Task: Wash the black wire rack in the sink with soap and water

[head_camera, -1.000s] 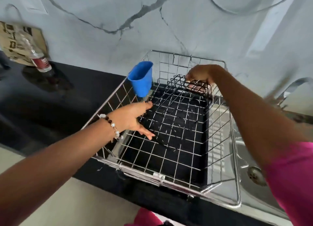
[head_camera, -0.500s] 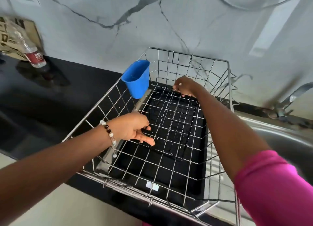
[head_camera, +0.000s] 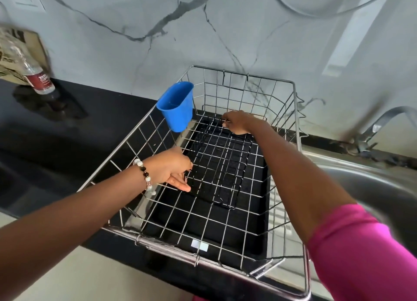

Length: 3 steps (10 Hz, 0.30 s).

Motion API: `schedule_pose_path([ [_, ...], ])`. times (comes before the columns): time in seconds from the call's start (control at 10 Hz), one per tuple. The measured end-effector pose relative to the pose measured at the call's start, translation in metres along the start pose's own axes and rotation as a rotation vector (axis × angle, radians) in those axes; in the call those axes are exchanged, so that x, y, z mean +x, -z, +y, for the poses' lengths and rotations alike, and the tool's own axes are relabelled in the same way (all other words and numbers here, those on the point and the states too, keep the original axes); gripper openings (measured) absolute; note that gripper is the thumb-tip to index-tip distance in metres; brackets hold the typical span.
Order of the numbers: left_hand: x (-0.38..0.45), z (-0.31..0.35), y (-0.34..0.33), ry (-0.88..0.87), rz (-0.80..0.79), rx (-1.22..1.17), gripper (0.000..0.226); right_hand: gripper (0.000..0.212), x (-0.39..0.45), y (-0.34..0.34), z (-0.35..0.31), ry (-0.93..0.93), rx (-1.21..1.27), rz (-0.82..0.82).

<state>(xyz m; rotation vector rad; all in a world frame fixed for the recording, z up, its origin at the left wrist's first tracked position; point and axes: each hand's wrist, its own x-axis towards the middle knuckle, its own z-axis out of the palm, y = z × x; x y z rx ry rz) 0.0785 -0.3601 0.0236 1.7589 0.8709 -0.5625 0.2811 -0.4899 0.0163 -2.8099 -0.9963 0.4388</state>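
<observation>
Washing hasn't started: your right-hand fingers (head_camera: 228,122) and left-hand fingers (head_camera: 188,165) curl around the flat black wire rack (head_camera: 222,165), with the steel sink (head_camera: 372,187) lying dry beyond them.

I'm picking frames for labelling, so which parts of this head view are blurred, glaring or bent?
Head view: the black wire rack and both hands are fairly sharp; the faucet and plastic bottle at the edges smear with motion blur; the black countertop mirrors the bottle; the wide lens bows the steel basket.
</observation>
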Motion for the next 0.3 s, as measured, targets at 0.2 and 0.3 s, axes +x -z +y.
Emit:
schedule_pose_path([
  [0.2, -0.030, 0.009, -0.001, -0.102, 0.051, 0.359, 0.053, 0.046, -0.031, 0.017, -0.014, 0.011, -0.071, 0.022],
  [0.3, -0.056, 0.028, 0.003, -0.301, 0.147, 0.601, 0.053, 0.030, -0.051, 0.037, -0.020, 0.073, -0.025, 0.140],
])
